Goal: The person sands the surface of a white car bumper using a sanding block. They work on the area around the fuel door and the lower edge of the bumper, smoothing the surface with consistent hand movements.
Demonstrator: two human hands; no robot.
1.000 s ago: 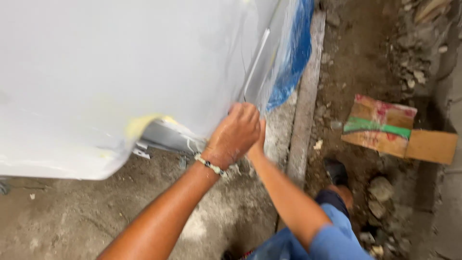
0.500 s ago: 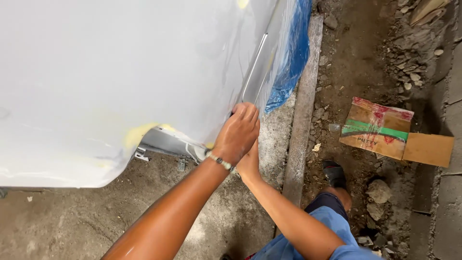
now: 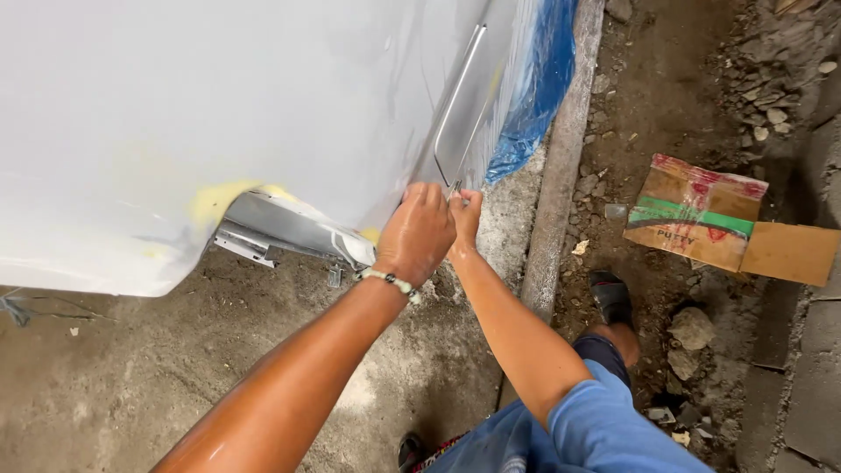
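A large white car body panel point(image 3: 219, 114) fills the upper left, with yellow filler patches point(image 3: 219, 200) near its lower edge and a long recessed handle outline point(image 3: 460, 114). My left hand point(image 3: 416, 235), with a beaded bracelet on the wrist, presses curled fingers against the panel's lower edge. Beside it my right hand point(image 3: 464, 219) reaches up and pinches a small thin pale piece point(image 3: 455, 187) at the same edge. What the left fingers hold is hidden.
Blue plastic sheeting point(image 3: 539, 79) hangs at the panel's right end. Bare metal brackets point(image 3: 280, 229) stick out under the panel. A concrete kerb point(image 3: 561, 175) runs along the rough floor. A torn cardboard box point(image 3: 710, 219) lies on dirt and rubble at the right. My foot point(image 3: 609, 298) is near the kerb.
My right hand has come up from behind the left hand and now sits beside it at the panel's edge. The left hand has stayed at the same spot.
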